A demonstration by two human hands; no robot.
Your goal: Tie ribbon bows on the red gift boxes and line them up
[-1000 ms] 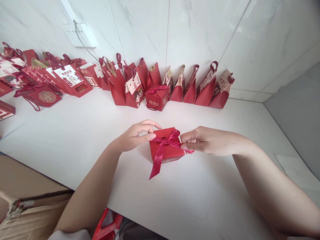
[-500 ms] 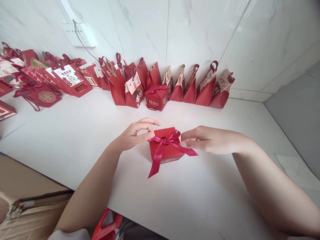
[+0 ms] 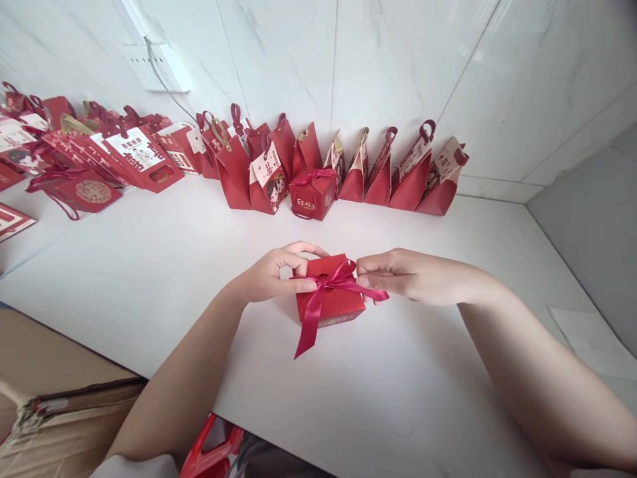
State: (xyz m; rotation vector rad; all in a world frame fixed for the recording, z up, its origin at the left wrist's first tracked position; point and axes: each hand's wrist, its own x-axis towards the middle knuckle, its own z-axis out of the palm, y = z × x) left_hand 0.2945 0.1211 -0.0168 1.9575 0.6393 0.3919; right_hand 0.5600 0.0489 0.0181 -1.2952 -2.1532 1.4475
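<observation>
A small red gift box (image 3: pixel 343 307) sits on the white table in front of me, tied across its top with a dark pink satin ribbon (image 3: pixel 312 317) in a bow. My left hand (image 3: pixel 271 273) is at the box's left side, thumb and index finger closed on the bow's left part near the knot, other fingers reaching behind the box. On the right, my right hand (image 3: pixel 393 273) pinches the ribbon by the bow's right loop and tail. One ribbon tail hangs over the box's front edge toward me; the right tail sticks out past my right thumb.
Behind the box, a finished red box with a bow (image 3: pixel 311 199) stands before a row of red and white gift bags (image 3: pixel 373 176) along the tiled wall. More boxes and bags (image 3: pixel 132 156) crowd the left. A cardboard box (image 3: pixel 64 398) is below the table edge.
My left hand has moved slightly right, its thumb now closer to the knot. The right hand has shifted a little left and closed in on the ribbon; the right tail has shifted too.
</observation>
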